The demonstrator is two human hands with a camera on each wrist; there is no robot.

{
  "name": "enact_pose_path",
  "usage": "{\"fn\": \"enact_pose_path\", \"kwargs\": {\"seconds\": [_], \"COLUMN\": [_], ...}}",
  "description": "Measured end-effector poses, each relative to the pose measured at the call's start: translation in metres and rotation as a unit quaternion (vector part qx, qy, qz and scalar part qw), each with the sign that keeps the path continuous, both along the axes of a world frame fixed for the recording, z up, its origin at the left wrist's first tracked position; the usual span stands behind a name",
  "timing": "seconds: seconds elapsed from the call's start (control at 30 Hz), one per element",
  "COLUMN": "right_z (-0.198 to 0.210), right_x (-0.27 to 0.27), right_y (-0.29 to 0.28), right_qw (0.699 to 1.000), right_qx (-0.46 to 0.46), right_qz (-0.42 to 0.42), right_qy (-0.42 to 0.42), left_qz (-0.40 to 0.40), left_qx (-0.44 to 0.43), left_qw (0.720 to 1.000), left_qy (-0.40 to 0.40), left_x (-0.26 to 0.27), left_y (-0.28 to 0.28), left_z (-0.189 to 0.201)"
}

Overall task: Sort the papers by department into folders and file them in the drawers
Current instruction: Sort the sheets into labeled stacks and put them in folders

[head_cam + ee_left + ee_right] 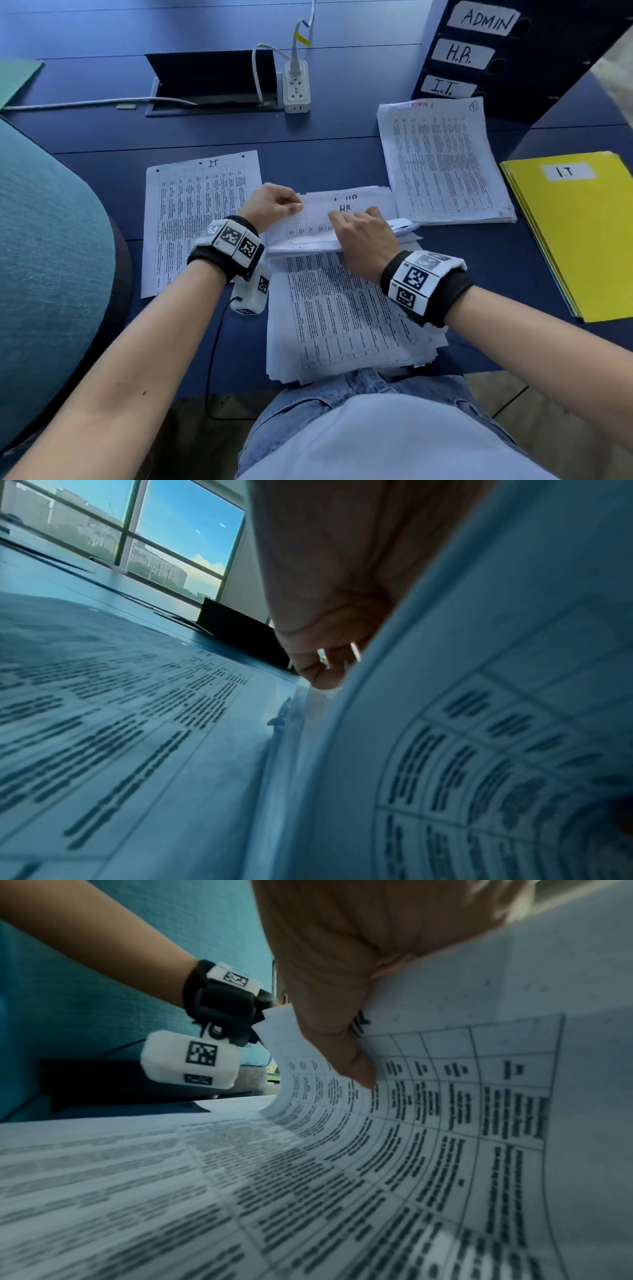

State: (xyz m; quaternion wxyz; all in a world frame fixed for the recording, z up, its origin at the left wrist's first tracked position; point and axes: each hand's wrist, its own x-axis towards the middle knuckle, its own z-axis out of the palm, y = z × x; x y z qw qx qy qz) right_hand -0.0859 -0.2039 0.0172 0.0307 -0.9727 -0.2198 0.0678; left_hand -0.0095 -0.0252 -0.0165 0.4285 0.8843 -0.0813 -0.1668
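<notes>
Head view, L to R, everything placed off the main stack (pixel 349 318) in front of me. Far left of it, a green folder (pixel 17 80) at the desk edge. Just left of the stack lies one sheet marked IT (pixel 191 219), flat on the desk (pixel 342 137), long axis running away from me.

My left hand (pixel 270 204) is at the stack's far left corner, thumb and fingers curled, pinching the edge of the HR sheet (pixel 342 219). That sheet is curled up off the stack's far end w/ more HR pages behind it. My right hand (pixel 363 233) is on the same sheet toward its middle-right: the right wrist cam shows thumb on the printed face, fingers behind, so it grips too. Both hands closed on paper, nothing else held.

The bit that matters next: the HR sheet's long axis runs away from me, same as the stack, and its free end is up at my fingers, lower end on the pile. No HR pile shows apart from the stack itself, so I can't tell where it goes.

Right of the stack, beyond it: the admin pile (pixel 442 161). Further right, the yellow folder (pixel 579 236) labelled IT, more folders under it. Behind those, the drawers (pixel 496 54): ADMIN, H.R., I.T. Right hand is nearer all of that; left is nearer the IT sheet.
</notes>
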Motion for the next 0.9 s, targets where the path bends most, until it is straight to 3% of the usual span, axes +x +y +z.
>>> {"fn": "enact_pose_path", "kwargs": {"seconds": [0.17, 0.27, 0.47, 0.57, 0.67, 0.9], "right_z": [-0.004, -0.003, -0.013, -0.008, -0.008, -0.019], "right_x": [0.016, 0.014, 0.0, -0.002, -0.005, -0.003], "right_y": [0.003, 0.0, -0.005, -0.004, -0.002, 0.002], "right_qw": [0.998, 0.998, 0.997, 0.998, 0.999, 0.997], "right_qx": [-0.022, -0.022, -0.033, -0.003, -0.023, -0.053], "right_qz": [-0.054, -0.055, -0.017, -0.022, -0.044, -0.051], "right_qy": [-0.016, -0.016, -0.074, -0.05, -0.009, 0.018], "left_qz": [-0.054, -0.047, 0.014, 0.013, -0.032, -0.094], "left_qx": [0.035, 0.042, -0.058, 0.073, 0.22, 0.296], "left_qw": [0.998, 0.998, 0.998, 0.997, 0.975, 0.946], "left_qy": [0.016, 0.003, -0.003, -0.034, -0.013, -0.09], "left_x": [-0.002, -0.003, -0.005, 0.002, 0.006, -0.005], "left_y": [-0.002, -0.002, -0.002, -0.004, -0.006, -0.001], "left_z": [0.009, 0.008, 0.006, 0.0, -0.007, -0.007]}}
